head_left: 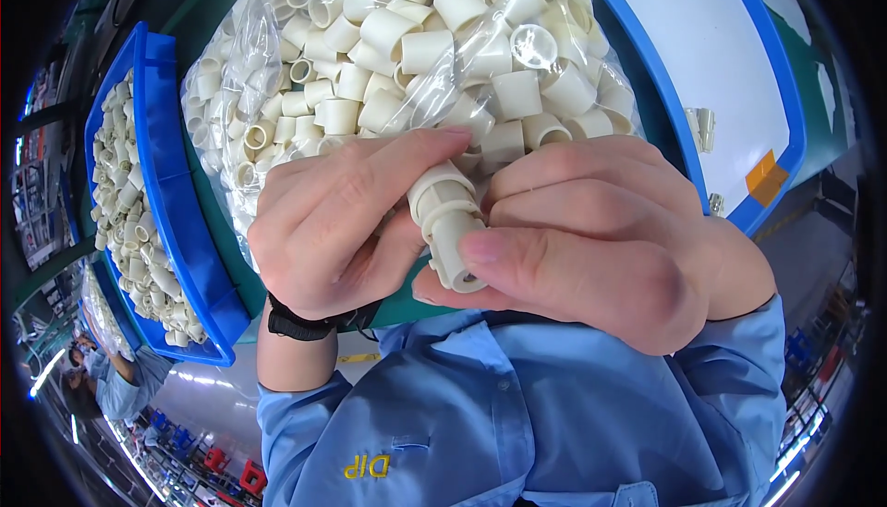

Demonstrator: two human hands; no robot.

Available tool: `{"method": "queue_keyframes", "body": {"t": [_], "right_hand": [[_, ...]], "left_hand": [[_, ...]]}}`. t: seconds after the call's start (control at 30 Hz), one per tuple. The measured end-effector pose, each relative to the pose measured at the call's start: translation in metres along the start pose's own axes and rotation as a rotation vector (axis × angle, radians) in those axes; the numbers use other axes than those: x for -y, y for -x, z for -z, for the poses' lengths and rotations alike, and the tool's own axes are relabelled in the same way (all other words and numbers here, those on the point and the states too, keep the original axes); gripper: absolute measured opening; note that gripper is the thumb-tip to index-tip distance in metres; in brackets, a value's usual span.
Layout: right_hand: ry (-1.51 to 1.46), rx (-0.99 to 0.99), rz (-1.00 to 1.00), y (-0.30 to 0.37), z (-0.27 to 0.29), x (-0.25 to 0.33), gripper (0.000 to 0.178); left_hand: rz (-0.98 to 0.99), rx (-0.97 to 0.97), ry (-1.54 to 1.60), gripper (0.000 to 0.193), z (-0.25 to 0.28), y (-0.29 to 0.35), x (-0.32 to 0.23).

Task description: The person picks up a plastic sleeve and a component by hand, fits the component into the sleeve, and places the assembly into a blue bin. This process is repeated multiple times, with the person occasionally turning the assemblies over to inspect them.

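Between my two hands is an off-white plastic cylindrical fitting (446, 221), with a wider ringed collar at its upper end and a narrower tube with a dark hole at its lower end. My left hand (337, 221) is closed around the collar end, thumb and forefinger against it. On the narrow end presses the thumb of my right hand (601, 239), with its fingers curled beneath and behind. Just beyond both hands lies a clear plastic bag (268, 45) full of short cream plastic sleeves (425, 50). My fingers hide part of the fitting.
At the left stands a blue bin (185, 202) heaped with small cream plastic parts (139, 248). A blue-rimmed white tray (684, 18) on the right holds a few small parts (705, 128) and an orange sticker (766, 179). Another person (129, 387) is at the far left.
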State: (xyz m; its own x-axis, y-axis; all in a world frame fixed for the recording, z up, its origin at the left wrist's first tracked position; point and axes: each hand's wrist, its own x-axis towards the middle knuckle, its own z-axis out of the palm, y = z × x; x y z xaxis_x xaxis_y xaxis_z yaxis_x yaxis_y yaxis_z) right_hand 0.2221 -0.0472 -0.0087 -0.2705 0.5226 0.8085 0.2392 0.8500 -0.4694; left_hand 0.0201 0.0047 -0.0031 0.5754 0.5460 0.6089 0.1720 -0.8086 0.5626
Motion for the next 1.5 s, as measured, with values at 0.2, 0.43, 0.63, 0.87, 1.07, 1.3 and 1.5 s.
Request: {"method": "queue_keyframes", "body": {"t": [0.2, 0.43, 0.63, 0.87, 1.07, 1.3, 1.5], "right_hand": [[-0.001, 0.079, -0.014, -0.003, 0.003, 0.005, 0.055], [0.040, 0.022, 0.021, 0.000, -0.002, 0.000, 0.056], [0.026, -0.047, 0.012, 0.005, -0.006, 0.000, 0.054], [-0.005, 0.161, -0.086, -0.011, 0.010, 0.001, 0.050], [0.007, 0.116, -0.039, -0.008, 0.005, 0.000, 0.051], [0.072, 0.021, 0.013, -0.004, -0.001, 0.001, 0.049], [0.057, 0.096, 0.044, -0.006, 0.004, 0.005, 0.044]], "left_hand": [[-0.005, 0.022, 0.006, 0.032, 0.000, 0.000, 0.003], [-0.010, 0.015, 0.034, 0.032, -0.002, -0.001, 0.003], [0.021, -0.075, 0.042, 0.026, -0.007, 0.004, -0.001], [-0.042, 0.082, 0.112, 0.029, 0.004, -0.003, 0.010], [0.031, 0.091, 0.230, 0.028, 0.002, -0.003, 0.009], [0.086, 0.064, 0.050, 0.032, 0.002, -0.002, -0.001], [0.091, 0.082, 0.051, 0.035, 0.003, -0.004, -0.001]]}}
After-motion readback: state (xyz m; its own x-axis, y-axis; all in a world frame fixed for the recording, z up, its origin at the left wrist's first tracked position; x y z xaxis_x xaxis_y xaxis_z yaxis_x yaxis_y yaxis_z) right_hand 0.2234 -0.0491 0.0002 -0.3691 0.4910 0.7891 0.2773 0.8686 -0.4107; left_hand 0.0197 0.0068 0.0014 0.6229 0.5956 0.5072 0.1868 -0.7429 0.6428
